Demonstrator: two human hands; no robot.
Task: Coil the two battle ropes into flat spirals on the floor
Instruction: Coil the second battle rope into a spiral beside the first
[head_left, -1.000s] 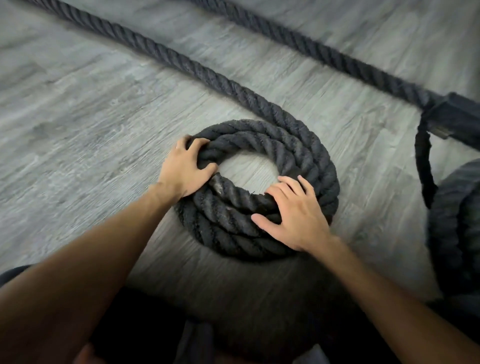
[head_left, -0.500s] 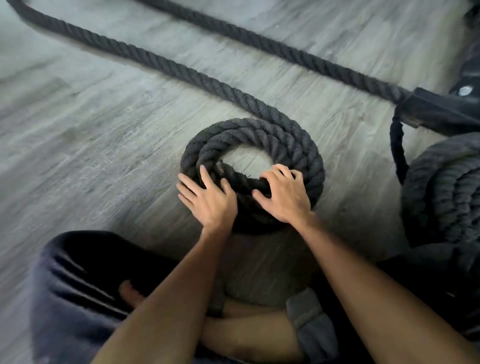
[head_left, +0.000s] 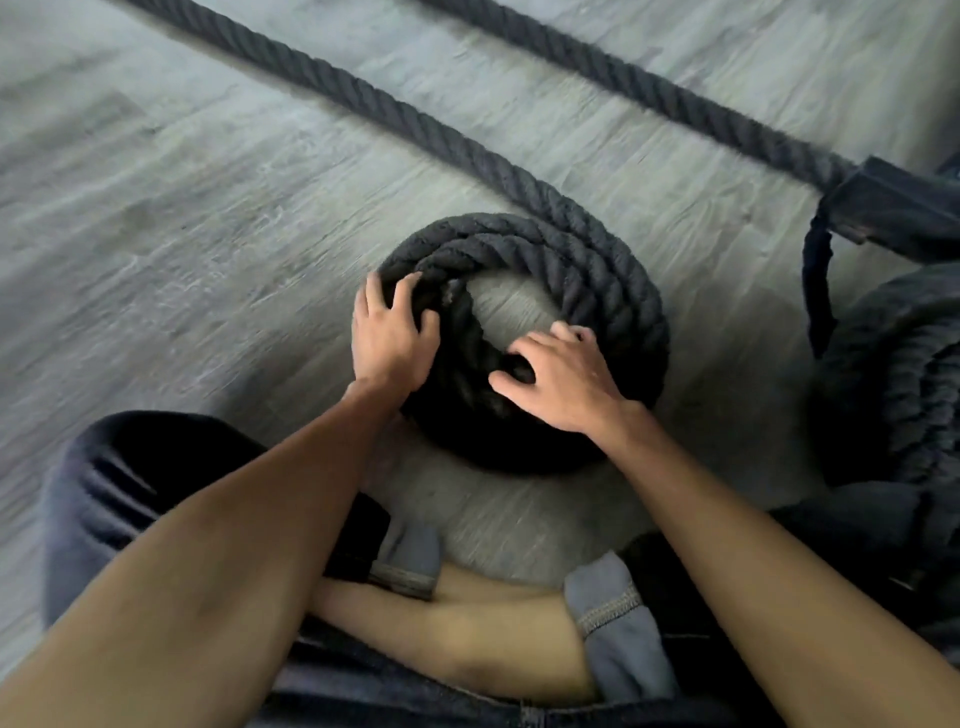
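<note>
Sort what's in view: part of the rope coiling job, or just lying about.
Job: coil under both hands; left hand; right hand; loose rope feeding it; second rope; second coil, right.
Lying about: dark anchor bracket; floor.

The light is dim and cool, soft rather than hard, with no glare on the grey plank floor (head_left: 182, 218); a pale sheen lies on the boards at the upper left; the near side of the coil (head_left: 519, 332) sinks into near-black shadow, its strands lost under the hands; motion blur smears the floor grain, most at the left edge and bottom; the right hand (head_left: 563, 382) is slightly smeared; straight rope lines bow toward the frame edges; the corners darken.
</note>
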